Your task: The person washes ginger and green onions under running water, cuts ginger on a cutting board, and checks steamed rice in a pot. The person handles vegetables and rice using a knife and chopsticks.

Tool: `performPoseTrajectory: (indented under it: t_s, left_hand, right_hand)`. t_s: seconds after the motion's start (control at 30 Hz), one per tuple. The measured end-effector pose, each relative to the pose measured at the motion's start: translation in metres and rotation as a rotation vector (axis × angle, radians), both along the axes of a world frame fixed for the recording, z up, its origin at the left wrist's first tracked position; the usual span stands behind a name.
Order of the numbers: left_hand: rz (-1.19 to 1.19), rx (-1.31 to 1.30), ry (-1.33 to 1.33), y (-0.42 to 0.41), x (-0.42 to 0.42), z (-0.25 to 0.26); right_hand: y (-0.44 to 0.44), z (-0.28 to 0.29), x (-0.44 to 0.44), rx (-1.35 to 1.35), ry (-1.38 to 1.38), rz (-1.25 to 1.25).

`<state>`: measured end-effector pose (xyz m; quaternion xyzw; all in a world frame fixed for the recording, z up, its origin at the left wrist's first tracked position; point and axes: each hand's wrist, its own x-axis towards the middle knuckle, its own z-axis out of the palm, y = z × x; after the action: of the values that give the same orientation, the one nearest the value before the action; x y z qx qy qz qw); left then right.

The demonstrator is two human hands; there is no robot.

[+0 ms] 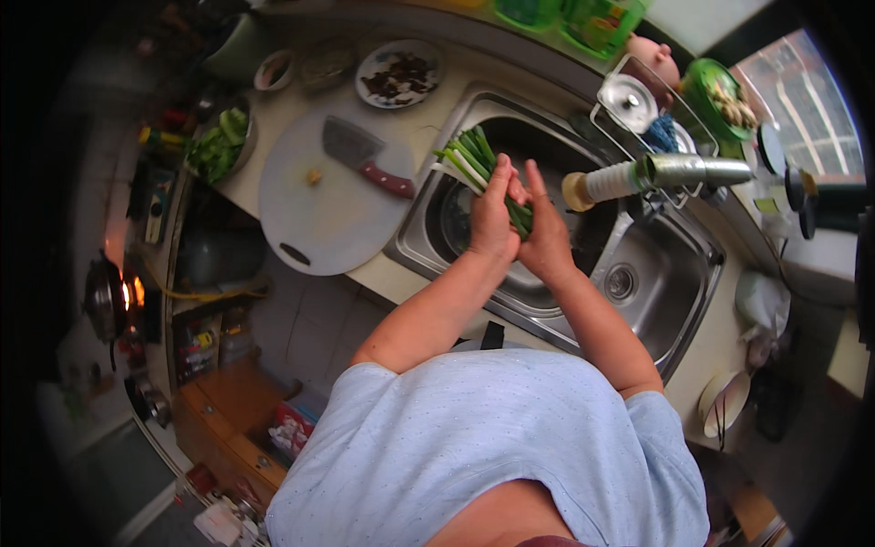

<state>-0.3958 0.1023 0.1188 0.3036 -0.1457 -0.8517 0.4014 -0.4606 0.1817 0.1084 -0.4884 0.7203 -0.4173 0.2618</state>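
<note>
Over the larger basin of a stainless steel double sink (417, 239), I hold a bunch of green onions (472, 154). My left hand (492, 219) is closed around the stalks. My right hand (547, 229) presses against them from the other side, its fingers fairly straight. The cut ends point up and left, past the basin's edge. Left of the sink a round white cutting board (328, 232) lies on the counter. On it are a cleaver (355, 143) with a reddish-brown handle and a small yellowish-brown piece of food (314, 177).
A faucet (608, 188) with a ribbed extension reaches over the sink beside my right hand. Behind it stands a wire rack (601, 123). A plate of dark food (400, 75) and a bowl of leafy greens (222, 143) are on the counter. Flames burn by a pan (106, 297) at far left.
</note>
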Motion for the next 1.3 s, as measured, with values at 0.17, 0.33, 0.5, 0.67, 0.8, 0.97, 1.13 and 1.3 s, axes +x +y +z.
performPoseTrajectory:
  t_s: [0.17, 0.33, 0.5, 0.67, 0.8, 0.97, 1.13, 1.3]
  left_hand:
    - [0.043, -0.089, -0.127, 0.0, 0.01, 0.026]
    - [0.033, -0.154, -0.143, -0.003, 0.017, 0.026]
    - [0.107, -0.19, -0.066, -0.014, 0.018, 0.015]
    - [0.137, -0.119, -0.147, -0.019, 0.021, 0.026]
    - [-0.012, -0.182, -0.125, -0.015, 0.025, 0.023]
    - [-0.042, -0.173, -0.098, -0.016, 0.029, 0.012]
    - [-0.231, -0.482, -0.229, -0.003, 0.041, -0.011]
    - [-0.066, -0.934, -0.688, 0.052, 0.022, 0.003]
  right_hand:
    - [-0.012, 0.0, 0.014, 0.231, 0.042, -0.1]
    - [-0.017, -0.002, 0.014, 0.245, 0.127, -0.042]
    - [-0.013, 0.015, 0.011, 0.187, 0.102, 0.031]
    - [0.002, -0.024, 0.002, 0.3, -0.153, 0.037]
    - [0.008, -0.037, 0.007, 0.199, 0.054, -0.005]
    - [0.01, -0.02, -0.005, 0.414, -0.078, 0.178]
    - [0.014, 0.01, -0.027, -0.028, -0.188, 0.4]
    - [-0.01, 0.083, -0.003, -0.163, -0.475, 0.314]
